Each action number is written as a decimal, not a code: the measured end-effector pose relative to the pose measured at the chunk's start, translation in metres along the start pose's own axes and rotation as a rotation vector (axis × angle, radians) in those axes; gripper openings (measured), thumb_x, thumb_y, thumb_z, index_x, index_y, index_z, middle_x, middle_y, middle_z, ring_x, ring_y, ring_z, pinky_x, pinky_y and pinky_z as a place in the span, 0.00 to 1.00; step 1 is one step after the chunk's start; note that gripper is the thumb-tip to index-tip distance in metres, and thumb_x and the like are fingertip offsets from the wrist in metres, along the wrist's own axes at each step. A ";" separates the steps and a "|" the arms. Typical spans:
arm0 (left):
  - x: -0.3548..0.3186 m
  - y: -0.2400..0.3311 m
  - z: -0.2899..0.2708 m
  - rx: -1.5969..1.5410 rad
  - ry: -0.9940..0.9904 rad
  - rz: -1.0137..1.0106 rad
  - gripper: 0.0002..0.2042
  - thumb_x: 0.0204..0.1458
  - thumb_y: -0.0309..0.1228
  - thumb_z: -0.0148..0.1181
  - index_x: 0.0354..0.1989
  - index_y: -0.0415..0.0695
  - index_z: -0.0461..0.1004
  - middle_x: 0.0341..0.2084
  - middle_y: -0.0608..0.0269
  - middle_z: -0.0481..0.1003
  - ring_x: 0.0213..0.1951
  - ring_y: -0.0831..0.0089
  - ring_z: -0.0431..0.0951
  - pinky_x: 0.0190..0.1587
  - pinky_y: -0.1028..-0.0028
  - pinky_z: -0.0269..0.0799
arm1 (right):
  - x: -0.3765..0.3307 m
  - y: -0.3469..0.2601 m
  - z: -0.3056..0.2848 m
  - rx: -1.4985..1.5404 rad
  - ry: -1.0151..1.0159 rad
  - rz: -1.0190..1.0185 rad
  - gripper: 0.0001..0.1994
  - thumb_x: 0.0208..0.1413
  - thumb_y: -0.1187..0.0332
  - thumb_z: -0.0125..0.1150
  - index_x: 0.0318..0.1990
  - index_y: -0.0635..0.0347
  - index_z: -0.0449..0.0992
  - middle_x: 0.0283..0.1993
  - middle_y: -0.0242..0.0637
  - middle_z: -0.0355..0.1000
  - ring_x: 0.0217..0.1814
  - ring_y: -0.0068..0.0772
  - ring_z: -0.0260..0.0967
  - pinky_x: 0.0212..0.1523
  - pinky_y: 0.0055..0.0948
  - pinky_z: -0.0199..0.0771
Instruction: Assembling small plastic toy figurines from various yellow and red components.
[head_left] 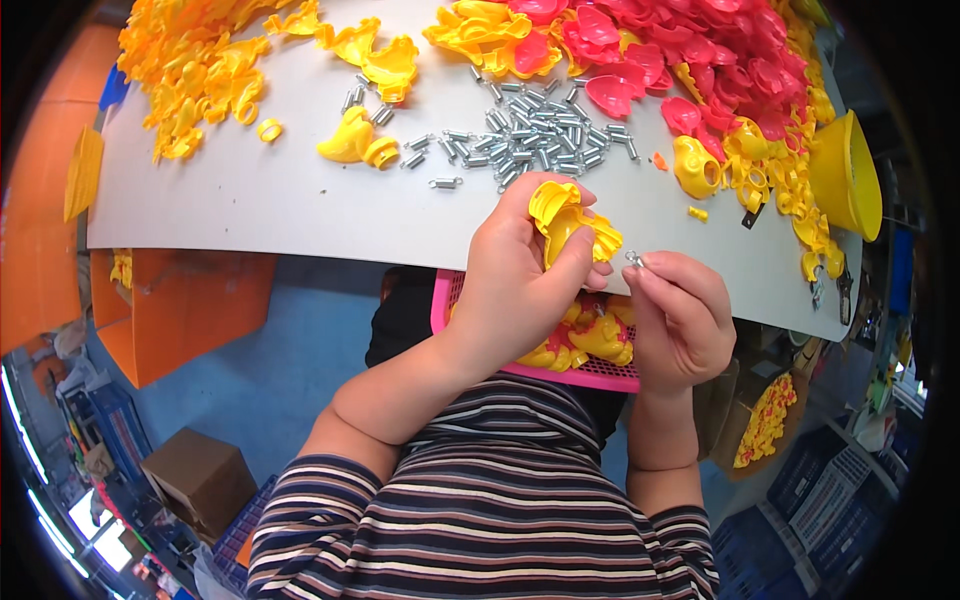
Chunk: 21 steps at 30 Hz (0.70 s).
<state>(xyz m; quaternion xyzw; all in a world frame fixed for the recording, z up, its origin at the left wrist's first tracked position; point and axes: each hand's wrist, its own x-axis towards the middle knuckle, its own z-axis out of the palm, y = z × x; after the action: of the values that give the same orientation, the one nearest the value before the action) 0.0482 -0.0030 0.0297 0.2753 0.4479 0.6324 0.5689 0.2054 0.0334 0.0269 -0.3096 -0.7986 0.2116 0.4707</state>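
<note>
The left hand covers much of the yellow plastic piece. The pink basket lies mostly hidden under both hands. The tiny metal part pinched by the right hand is too small to identify.

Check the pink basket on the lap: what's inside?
The pink basket holds yellow plastic pieces with some red. The left hand and right hand cover much of it, so the count and whatever lies deeper cannot be seen.

I count two hands, the left hand and right hand, one pink basket, one yellow funnel and one cardboard box (springs too many to count).
</note>
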 end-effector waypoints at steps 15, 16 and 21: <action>0.000 -0.003 0.002 0.053 -0.027 -0.034 0.11 0.59 0.18 0.52 0.49 0.39 0.65 0.32 0.63 0.72 0.26 0.83 0.73 0.30 0.83 0.70 | -0.003 0.002 0.001 0.091 -0.007 0.040 0.08 0.47 0.84 0.66 0.37 0.66 0.80 0.40 0.40 0.76 0.40 0.35 0.76 0.40 0.28 0.79; 0.000 -0.002 0.002 0.051 -0.017 -0.041 0.10 0.59 0.18 0.52 0.48 0.39 0.65 0.32 0.63 0.72 0.26 0.83 0.72 0.30 0.83 0.70 | -0.002 0.002 0.001 0.094 -0.024 0.043 0.08 0.48 0.84 0.66 0.36 0.66 0.80 0.40 0.40 0.76 0.39 0.35 0.76 0.40 0.28 0.79; 0.002 -0.005 -0.001 0.065 -0.015 -0.041 0.10 0.60 0.19 0.52 0.49 0.39 0.65 0.33 0.63 0.71 0.27 0.83 0.72 0.31 0.83 0.69 | 0.001 0.002 0.001 0.086 -0.096 0.034 0.08 0.48 0.84 0.66 0.36 0.66 0.80 0.40 0.40 0.76 0.39 0.34 0.76 0.40 0.28 0.79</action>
<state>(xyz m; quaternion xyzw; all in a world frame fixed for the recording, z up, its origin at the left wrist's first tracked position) 0.0499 -0.0019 0.0247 0.2892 0.4693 0.6037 0.5759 0.2052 0.0356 0.0256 -0.2921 -0.8052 0.2681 0.4409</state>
